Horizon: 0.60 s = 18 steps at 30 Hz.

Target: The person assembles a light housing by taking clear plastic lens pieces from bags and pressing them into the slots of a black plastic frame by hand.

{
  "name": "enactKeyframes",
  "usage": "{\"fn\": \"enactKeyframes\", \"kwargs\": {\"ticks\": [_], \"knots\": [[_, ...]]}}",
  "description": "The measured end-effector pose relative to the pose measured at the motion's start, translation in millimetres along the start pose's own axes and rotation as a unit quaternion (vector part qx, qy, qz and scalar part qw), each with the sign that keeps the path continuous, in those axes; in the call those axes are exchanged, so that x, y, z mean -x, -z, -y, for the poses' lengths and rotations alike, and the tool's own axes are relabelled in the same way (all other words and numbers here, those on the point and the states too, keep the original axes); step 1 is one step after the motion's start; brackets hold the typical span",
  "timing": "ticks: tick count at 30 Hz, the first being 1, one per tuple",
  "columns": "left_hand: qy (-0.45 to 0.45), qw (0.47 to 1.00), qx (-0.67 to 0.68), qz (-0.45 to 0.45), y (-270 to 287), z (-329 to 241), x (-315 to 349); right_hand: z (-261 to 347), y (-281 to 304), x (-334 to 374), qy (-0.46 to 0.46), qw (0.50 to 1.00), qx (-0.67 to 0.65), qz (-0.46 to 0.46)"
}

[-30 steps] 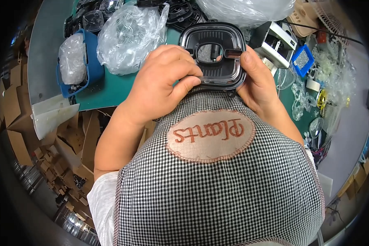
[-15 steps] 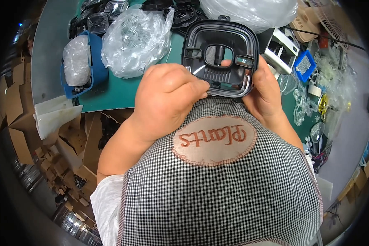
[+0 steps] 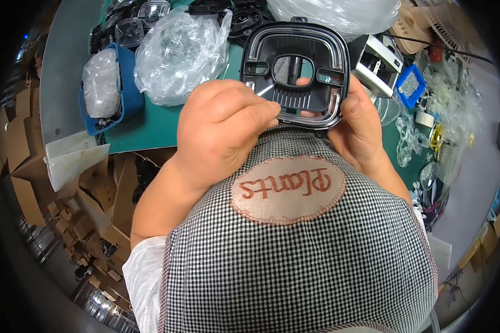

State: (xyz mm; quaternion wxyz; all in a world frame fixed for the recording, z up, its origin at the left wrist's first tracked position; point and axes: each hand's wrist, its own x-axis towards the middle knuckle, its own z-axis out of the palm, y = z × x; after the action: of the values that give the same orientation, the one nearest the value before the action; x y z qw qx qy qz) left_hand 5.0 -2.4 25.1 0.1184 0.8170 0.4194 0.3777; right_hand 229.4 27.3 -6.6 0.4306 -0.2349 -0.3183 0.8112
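A black, square plastic lid (image 3: 293, 102) with rounded corners and an oval hole in its middle is held up above my apron. A shiny clear strip shows in places along its rim groove. My right hand (image 3: 361, 119) grips the lid's right side, thumb on the rim and fingers behind, partly seen through the openings. My left hand (image 3: 219, 130) is closed in a pinch at the near left corner of the lid. Its curled fingers hide that corner, and whether they also pinch the clear strip cannot be made out.
Beyond lies a clear plastic bag (image 3: 180, 58) of clear coiled pieces, beside a blue basket (image 3: 129, 83) holding a wrapped bundle. Black plastic parts (image 3: 244, 19) lie at the back. A white device (image 3: 376, 64), a blue tray (image 3: 410, 87) and crumpled clear plastic (image 3: 455, 105) crowd the right.
The lid has tilted slightly and shifted a little left and away from me. My left hand has slid slightly left, still pinched at the lid's near edge. My right hand keeps its grip.
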Motion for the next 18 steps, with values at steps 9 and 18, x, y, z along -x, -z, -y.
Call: {"fn": "enactKeyframes", "kwargs": {"ticks": [9,18], "knots": [[0.022,0.999,0.004,0.027,4.5,-2.1,-5.4,1.9,-8.5,0.1,-0.022,0.998,0.014,-0.066],[0.032,0.999,-0.041,0.016,0.3,-11.3,-5.4,-0.2,-2.2,-0.4,-0.022,0.997,-0.052,-0.049]]}}
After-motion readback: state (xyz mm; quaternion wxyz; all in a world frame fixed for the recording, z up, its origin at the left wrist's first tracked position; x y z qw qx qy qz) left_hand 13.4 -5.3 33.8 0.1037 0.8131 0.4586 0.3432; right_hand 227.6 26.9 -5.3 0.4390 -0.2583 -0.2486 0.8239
